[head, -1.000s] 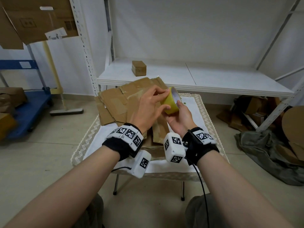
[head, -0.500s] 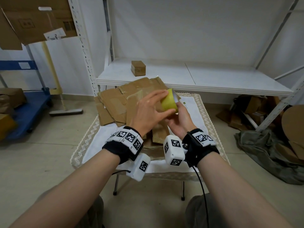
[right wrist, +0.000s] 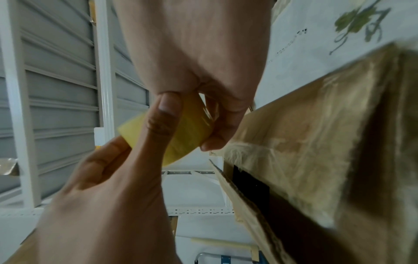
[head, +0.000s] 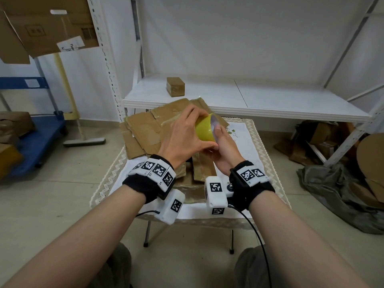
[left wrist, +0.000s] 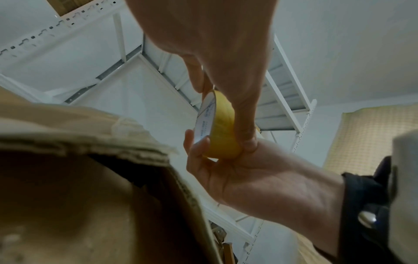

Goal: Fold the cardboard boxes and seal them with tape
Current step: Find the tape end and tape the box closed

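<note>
Head view: a yellow tape roll (head: 204,129) is gripped by the left hand (head: 185,140) and right hand (head: 225,150) above flattened cardboard boxes (head: 145,132) on the bench (head: 259,150).

Left wrist view: the roll's white core is pinched by right fingers (left wrist: 199,142).

Right wrist view: the roll's band is pressed by the left thumb (right wrist: 165,114).

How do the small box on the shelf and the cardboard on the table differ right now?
The small box is folded up and closed; the cardboard lies flat, unfolded. The box sits alone on the shelf; the cardboard is piled in overlapping sheets on the table. Both are brown.
</note>
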`<control>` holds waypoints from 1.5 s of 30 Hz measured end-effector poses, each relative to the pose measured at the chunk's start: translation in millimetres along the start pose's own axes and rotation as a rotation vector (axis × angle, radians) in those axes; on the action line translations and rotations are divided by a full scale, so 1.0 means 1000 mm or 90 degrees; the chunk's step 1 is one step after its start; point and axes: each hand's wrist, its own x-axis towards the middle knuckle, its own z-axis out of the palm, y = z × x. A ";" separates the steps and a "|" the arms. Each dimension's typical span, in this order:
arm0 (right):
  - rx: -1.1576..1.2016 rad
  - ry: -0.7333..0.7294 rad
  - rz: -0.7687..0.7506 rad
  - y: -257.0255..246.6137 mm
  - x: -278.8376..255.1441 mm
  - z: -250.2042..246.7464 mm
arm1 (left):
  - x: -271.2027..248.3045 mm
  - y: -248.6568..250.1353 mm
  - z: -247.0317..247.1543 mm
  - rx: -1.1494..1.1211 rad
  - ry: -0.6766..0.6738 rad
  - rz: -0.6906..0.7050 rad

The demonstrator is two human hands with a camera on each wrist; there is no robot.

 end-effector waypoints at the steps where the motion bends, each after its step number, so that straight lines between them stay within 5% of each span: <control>1: -0.004 0.002 -0.002 0.000 -0.001 0.000 | 0.000 0.000 0.000 0.001 -0.001 -0.003; 13: -0.055 0.005 -0.031 0.002 -0.004 -0.004 | 0.007 -0.011 0.007 -0.005 -0.085 -0.063; 40: 0.072 0.009 0.048 -0.001 -0.003 -0.010 | 0.002 0.003 0.011 0.019 -0.015 0.004; 45: 0.077 0.060 0.081 -0.003 -0.002 -0.010 | 0.004 0.001 0.006 -0.077 -0.036 -0.026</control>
